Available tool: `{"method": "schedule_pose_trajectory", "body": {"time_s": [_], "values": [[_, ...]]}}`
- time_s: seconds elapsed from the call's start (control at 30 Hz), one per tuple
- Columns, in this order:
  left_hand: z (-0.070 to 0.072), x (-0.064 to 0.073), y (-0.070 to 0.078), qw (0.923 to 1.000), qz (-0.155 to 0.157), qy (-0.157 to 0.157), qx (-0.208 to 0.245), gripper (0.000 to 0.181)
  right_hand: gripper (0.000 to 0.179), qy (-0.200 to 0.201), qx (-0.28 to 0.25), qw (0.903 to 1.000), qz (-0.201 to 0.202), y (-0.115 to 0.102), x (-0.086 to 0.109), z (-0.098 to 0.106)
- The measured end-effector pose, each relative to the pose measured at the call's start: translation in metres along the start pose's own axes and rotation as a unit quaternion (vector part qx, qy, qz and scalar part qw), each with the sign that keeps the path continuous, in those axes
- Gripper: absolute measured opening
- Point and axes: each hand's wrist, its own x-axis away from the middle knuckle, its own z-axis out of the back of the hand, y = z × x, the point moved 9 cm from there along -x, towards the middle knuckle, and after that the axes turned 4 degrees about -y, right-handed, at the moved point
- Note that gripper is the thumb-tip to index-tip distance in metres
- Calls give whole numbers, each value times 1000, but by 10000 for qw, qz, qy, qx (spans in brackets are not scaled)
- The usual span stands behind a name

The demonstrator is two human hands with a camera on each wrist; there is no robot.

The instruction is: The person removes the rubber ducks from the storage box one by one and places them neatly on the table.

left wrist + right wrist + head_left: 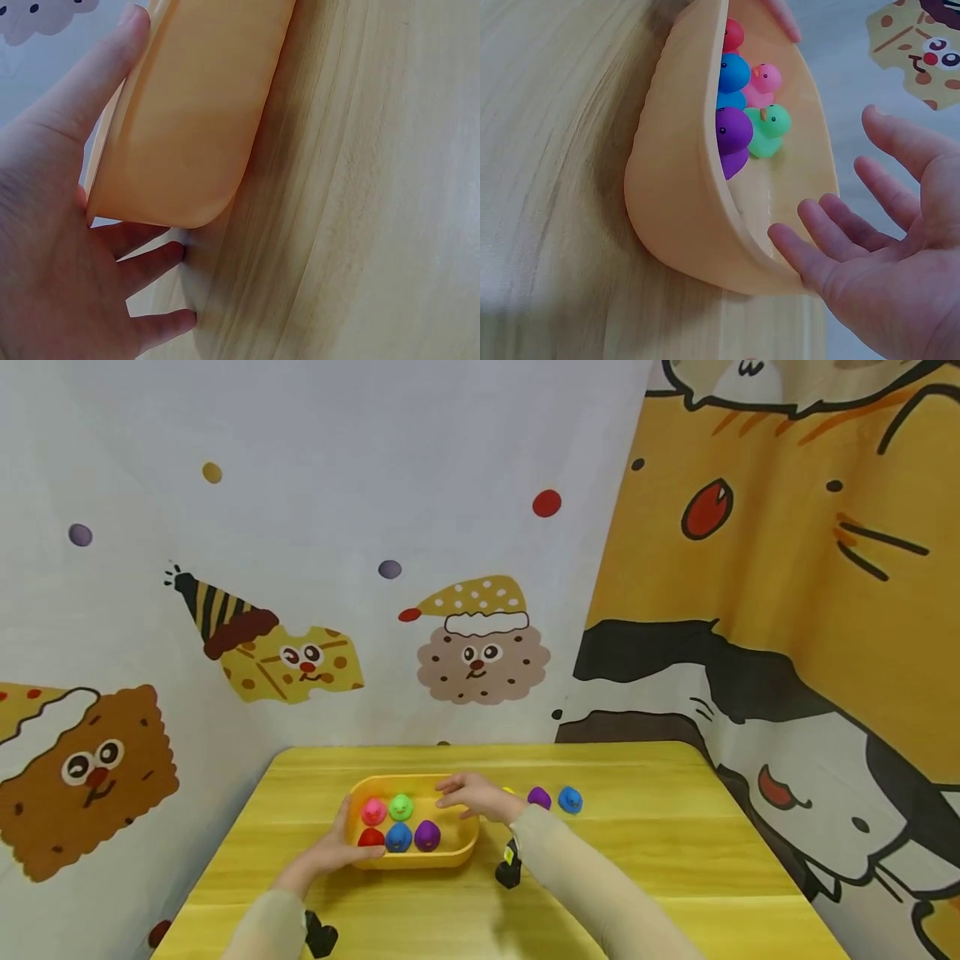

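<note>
A yellow-orange plastic bin (411,860) sits on the table, with several rubber ducks in its left and middle part: pink (761,84), green (769,129), red (371,837), blue (399,837) and purple (427,836). My left hand (327,852) grips the bin's left end, thumb along the front rim and fingers round the corner; in the left wrist view its thumb (135,34) lies on the rim. Over the right end of the bin hovers my right hand (480,795), fingers spread and slightly bent, holding nothing. In the right wrist view its palm (900,277) shows bare.
Right of the bin, near the back of the wooden table (637,860), stand a purple duck (539,797) and a blue duck (571,800). A yellow duck (508,790) is mostly hidden behind the right hand. A cartoon-printed cloth (480,718) hangs behind the table.
</note>
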Motion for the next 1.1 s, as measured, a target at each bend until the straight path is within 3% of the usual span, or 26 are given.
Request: {"method": "schedule_pose_trajectory", "body": {"time_s": [0.47, 0.7, 1.1], "values": [[3, 4, 3, 9999, 128, 11, -10, 126, 45, 29, 335, 9991, -266, 0, -9, -21], [3, 4, 1, 9994, 324, 72, 26, 125, 43, -18, 831, 9960, -323, 3, -9, -30], [3, 3, 2, 9999, 127, 80, -22, 127, 40, 10, 1033, 9940, -346, 5, -7, -31]]}}
